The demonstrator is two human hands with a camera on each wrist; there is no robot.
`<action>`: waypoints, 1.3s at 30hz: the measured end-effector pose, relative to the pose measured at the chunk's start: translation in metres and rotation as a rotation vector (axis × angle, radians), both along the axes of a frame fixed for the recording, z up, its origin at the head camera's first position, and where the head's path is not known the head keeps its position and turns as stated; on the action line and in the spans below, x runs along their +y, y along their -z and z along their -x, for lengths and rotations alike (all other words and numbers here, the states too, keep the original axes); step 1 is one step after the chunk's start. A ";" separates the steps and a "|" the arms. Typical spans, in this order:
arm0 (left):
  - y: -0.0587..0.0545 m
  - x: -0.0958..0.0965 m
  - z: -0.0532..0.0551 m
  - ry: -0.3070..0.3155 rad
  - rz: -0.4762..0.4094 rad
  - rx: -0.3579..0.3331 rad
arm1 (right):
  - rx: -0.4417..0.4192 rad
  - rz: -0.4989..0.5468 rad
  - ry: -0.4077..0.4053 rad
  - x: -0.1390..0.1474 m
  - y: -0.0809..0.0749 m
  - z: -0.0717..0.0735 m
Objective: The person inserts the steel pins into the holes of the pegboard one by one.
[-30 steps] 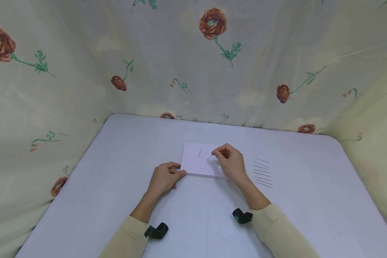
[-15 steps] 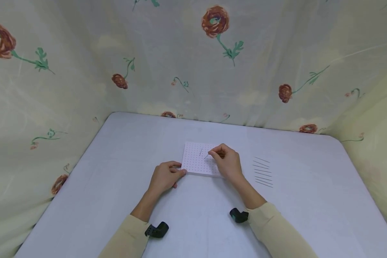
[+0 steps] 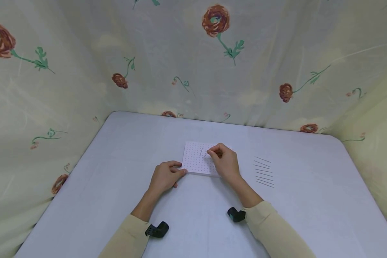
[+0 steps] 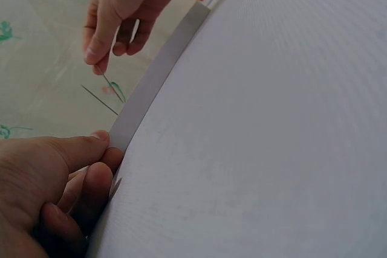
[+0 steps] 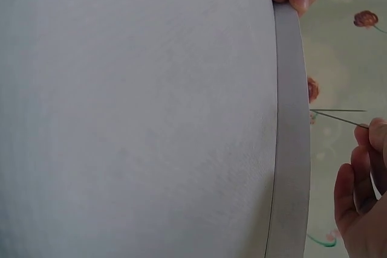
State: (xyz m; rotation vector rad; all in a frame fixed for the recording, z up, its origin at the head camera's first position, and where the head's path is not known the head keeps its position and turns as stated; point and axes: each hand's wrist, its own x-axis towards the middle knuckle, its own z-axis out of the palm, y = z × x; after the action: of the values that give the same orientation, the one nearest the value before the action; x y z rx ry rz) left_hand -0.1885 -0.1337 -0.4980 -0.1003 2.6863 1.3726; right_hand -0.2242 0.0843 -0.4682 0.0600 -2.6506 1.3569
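Observation:
A white board with a grid of small holes (image 3: 192, 163) lies on the table. One thin dark rod (image 3: 201, 152) stands upright in it. My right hand (image 3: 226, 163) pinches a second thin rod (image 5: 341, 118) between thumb and forefinger above the board. This rod slants, its lower end close to the standing rod (image 5: 347, 110); whether it sits in a hole cannot be made out. At the board's near left corner, my left hand (image 3: 164, 177) grips the edge. In the left wrist view its thumb lies on the top edge of the board (image 4: 154, 80), with the fingers curled at the side.
Right of the board, several loose thin rods (image 3: 263, 172) lie in a spaced column on the white table (image 3: 303, 193). A flowered curtain (image 3: 167, 43) surrounds the table at the back and sides. Each wrist wears a black camera (image 3: 158, 229).
My right hand has moved a little left over the board, bringing its rod closer to the standing one. The left hand keeps its place at the corner.

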 end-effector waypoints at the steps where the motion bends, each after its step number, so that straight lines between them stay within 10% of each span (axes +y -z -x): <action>1: 0.000 0.000 0.000 0.000 0.000 -0.001 | 0.001 -0.009 0.000 0.000 0.000 0.000; 39: -0.003 0.001 -0.002 -0.011 0.003 -0.001 | 0.035 -0.172 -0.040 -0.013 0.006 0.005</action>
State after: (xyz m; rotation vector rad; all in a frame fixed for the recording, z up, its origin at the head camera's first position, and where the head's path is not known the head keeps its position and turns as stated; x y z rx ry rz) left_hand -0.1867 -0.1326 -0.4947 -0.1160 2.6908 1.3708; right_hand -0.2287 0.0716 -0.4737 0.1570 -2.7436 1.1243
